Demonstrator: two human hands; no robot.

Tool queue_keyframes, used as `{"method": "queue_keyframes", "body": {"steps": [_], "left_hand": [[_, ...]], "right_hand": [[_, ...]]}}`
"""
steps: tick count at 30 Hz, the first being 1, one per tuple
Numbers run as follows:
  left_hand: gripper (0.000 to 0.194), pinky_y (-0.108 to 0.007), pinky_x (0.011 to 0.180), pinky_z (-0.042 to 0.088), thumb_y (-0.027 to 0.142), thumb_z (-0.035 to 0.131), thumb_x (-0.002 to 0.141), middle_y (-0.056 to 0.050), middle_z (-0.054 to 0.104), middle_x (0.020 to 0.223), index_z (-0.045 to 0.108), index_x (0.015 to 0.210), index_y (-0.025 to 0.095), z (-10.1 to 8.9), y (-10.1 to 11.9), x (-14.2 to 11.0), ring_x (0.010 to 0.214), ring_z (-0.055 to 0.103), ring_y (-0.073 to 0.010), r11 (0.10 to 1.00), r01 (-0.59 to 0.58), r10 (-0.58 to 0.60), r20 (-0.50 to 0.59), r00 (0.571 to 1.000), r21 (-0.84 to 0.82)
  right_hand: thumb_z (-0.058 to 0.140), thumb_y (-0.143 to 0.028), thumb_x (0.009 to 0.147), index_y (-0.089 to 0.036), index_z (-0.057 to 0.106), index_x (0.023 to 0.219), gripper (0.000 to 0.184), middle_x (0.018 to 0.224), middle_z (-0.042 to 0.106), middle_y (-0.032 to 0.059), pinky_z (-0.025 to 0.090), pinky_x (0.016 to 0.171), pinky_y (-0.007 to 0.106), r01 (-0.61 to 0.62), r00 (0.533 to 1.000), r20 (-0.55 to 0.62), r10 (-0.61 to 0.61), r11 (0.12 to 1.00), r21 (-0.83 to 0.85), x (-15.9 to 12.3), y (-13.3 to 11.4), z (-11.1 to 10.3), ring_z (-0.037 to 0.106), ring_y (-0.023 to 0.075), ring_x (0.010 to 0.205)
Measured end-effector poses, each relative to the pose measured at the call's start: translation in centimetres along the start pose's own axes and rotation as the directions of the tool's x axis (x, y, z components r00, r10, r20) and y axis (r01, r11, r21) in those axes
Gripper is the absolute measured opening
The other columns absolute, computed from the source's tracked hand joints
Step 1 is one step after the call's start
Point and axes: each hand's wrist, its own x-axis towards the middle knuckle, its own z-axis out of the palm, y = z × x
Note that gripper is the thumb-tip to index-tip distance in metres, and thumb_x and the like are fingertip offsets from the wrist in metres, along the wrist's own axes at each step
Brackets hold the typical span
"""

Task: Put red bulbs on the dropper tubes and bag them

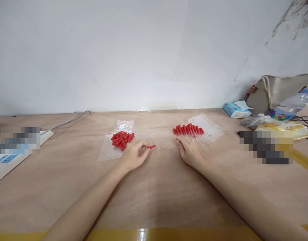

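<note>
My left hand [135, 154] is closed, pinching a red rubber dropper bulb [151, 146] between thumb and fingers at the near end of a row of clear thin tubes [162, 140]. Beside it, a pile of loose red bulbs [121, 140] lies on clear plastic bags [106, 152]. At the right end of the tube row rests my right hand [189, 151], its fingers stretched forward and slightly apart; nothing shows clearly in them. Just beyond that hand, several droppers [188, 129] lie side by side, red bulbs pointing away and clear stems toward me.
More clear bags [206, 125] lie behind the droppers. To the right stand a blue tissue box [236, 109], a grey bag [282, 90] and a plastic bottle [292, 105]. A white power strip [8, 164] with a grey cable [65, 121] sits left. A white wall [143, 53] closes off the back.
</note>
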Motion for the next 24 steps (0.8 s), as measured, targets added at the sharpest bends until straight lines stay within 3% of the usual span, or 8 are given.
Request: {"method": "queue_keyframes", "body": {"steps": [3,8,12,17,24], "left_hand": [[0.009,-0.025,0.058,0.041,0.017,0.047,0.077,-0.001,0.057,0.073,0.056,0.08,0.018,2.1,1.4,-1.1,0.062,0.052,-0.0124,0.998,-0.017,0.026,0.134,0.991,-0.066],[0.024,-0.028,0.07,0.044,0.023,0.055,0.076,-0.005,0.056,0.092,0.057,0.1,0.018,3.6,1.4,-1.6,0.08,0.054,-0.0158,0.996,-0.03,0.041,0.123,0.992,-0.088],[0.016,-0.027,0.076,0.042,0.024,0.049,0.084,-0.005,0.056,0.092,0.063,0.088,0.019,3.9,1.4,-1.4,0.084,0.053,-0.0148,0.987,-0.061,0.076,0.104,0.992,-0.145],[0.016,-0.025,0.072,0.042,0.025,0.045,0.086,-0.002,0.059,0.084,0.058,0.09,0.018,3.9,1.6,-1.5,0.079,0.054,-0.0128,0.968,0.04,-0.029,0.046,0.998,-0.25],[0.016,-0.023,0.069,0.044,0.027,0.044,0.087,-0.001,0.062,0.084,0.056,0.093,0.018,3.9,1.7,-1.6,0.075,0.056,-0.0117,0.919,0.155,-0.138,0.071,0.988,-0.362]], "right_hand": [[0.033,-0.022,0.088,-0.016,0.051,0.098,0.022,0.09,0.061,0.0078,0.033,0.076,0.032,0.015,1.0,0.017,-0.015,1.0,-0.004,-0.7,-0.4,-0.1,0.056,0.0168,0.081],[0.039,-0.024,0.086,-0.015,0.053,0.09,0.017,0.074,0.059,0.0032,0.03,0.075,0.032,0.03,0.999,0.02,-0.029,1.0,-0.007,-1.2,-1.3,-0.1,0.053,0.0128,0.065],[0.04,-0.024,0.085,-0.016,0.054,0.087,0.016,0.07,0.059,0.0012,0.028,0.077,0.032,0.105,0.994,0.029,-0.106,0.994,0.015,-1.4,-2.0,0.1,0.052,0.0114,0.062],[0.04,-0.024,0.086,-0.018,0.054,0.087,0.015,0.072,0.061,0.0003,0.025,0.08,0.033,0.183,0.98,0.066,-0.186,0.982,0.054,-1.6,-2.8,-0.1,0.05,0.0096,0.058],[0.04,-0.022,0.086,-0.018,0.053,0.087,0.013,0.077,0.062,0.0003,0.023,0.082,0.034,0.219,0.969,0.102,-0.227,0.972,0.081,-1.5,-3.3,-0.1,0.049,0.009,0.061]]}}
